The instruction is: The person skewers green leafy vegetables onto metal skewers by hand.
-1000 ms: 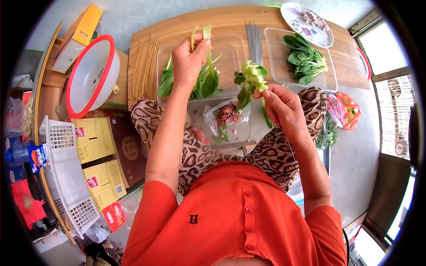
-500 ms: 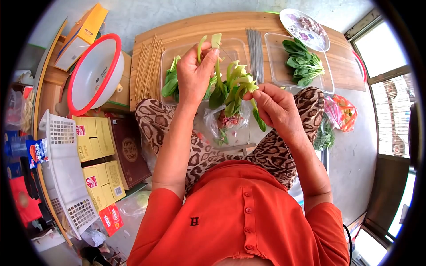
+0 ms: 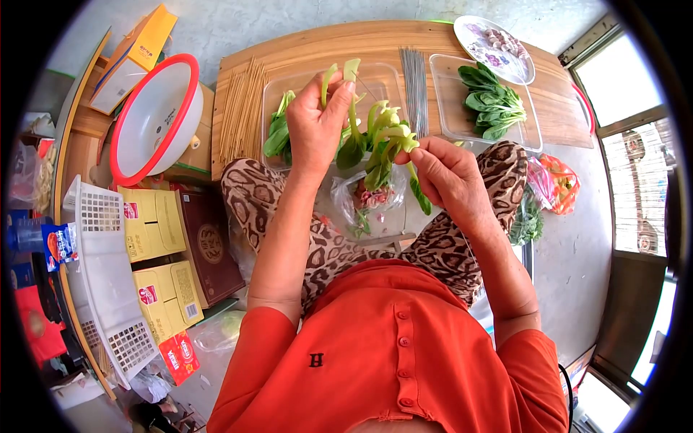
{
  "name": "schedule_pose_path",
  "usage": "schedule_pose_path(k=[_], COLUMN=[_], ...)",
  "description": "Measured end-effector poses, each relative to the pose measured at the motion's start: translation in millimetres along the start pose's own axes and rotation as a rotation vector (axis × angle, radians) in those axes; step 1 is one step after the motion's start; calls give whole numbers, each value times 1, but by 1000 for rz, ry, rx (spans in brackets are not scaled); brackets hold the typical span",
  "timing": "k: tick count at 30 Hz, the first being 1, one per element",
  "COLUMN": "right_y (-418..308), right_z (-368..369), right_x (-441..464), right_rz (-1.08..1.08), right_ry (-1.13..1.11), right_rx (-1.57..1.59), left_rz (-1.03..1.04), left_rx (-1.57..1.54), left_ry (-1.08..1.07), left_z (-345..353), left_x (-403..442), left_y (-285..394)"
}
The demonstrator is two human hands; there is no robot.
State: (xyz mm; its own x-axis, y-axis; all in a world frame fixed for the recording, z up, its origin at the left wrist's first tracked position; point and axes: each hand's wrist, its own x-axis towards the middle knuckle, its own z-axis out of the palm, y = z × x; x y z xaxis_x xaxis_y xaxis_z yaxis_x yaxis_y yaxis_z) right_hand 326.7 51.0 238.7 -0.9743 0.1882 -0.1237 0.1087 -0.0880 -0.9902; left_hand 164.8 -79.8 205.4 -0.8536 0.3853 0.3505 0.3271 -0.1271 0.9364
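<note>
My left hand (image 3: 317,123) is closed on pale green stalks (image 3: 351,70), whose dark leaves hang down below the fingers. My right hand (image 3: 447,173) pinches a bunch of leafy greens (image 3: 390,137) just right of those stalks; the bunch is pale at the top and its leaves hang over my lap. Whether a thin skewer runs through the bunch is hard to make out. Behind my hands, a clear tray (image 3: 386,76) holds more greens (image 3: 278,135). To the right, another clear tray (image 3: 447,123) holds a pile of leafy greens (image 3: 494,101).
Wooden sticks (image 3: 243,108) and thin metal skewers (image 3: 415,90) lie on the wooden table (image 3: 310,47). A flowered plate (image 3: 473,40) with meat is at the back right. A red-rimmed basin (image 3: 155,119), yellow boxes (image 3: 155,224) and a white basket (image 3: 108,281) stand left.
The bunch in my right hand has moved left, closer to the stalks in my left hand. My left hand has come slightly right and down. Both hands keep their hold.
</note>
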Motion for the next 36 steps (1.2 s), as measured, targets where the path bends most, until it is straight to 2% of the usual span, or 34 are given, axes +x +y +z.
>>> schedule_pose_path(k=[4,6,12,16,18,22,24,25,27,29,32,36], right_y=[-1,1,0,-5,-5,2,6,7,8,7,6,-3], right_z=[2,5,14,18,18,9,4,3,0,0,5,5], right_x=[-2,-4,-6,-2,3,11,13,12,10,6,-1,-6], right_rz=[-10,-22,-9,-14,-28,-8,17,19,43,61,43,40], right_ry=[7,11,14,45,52,77,93,91,73,53,45,-48], right_rx=[-11,-11,43,22,25,96,120,121,101,82,24,17], left_rz=[122,273,441,546,473,453,213,210,14,-5,-170,-327], left_rx=[80,291,400,498,387,368,270,272,-5,-28,-244,-357], left_ry=[36,103,222,150,81,-6,-94,-93,-195,-207,-302,-424], left_z=[-5,-6,0,5,10,5,-1,-4,-8,-12,-17,-24], left_x=[0,2,-1,-8,-11,-13,-16,-16,-14,-11,-6,1], left_y=[-13,-17,-13,-1,1,-2,-2,-2,-3,-5,-8,-6])
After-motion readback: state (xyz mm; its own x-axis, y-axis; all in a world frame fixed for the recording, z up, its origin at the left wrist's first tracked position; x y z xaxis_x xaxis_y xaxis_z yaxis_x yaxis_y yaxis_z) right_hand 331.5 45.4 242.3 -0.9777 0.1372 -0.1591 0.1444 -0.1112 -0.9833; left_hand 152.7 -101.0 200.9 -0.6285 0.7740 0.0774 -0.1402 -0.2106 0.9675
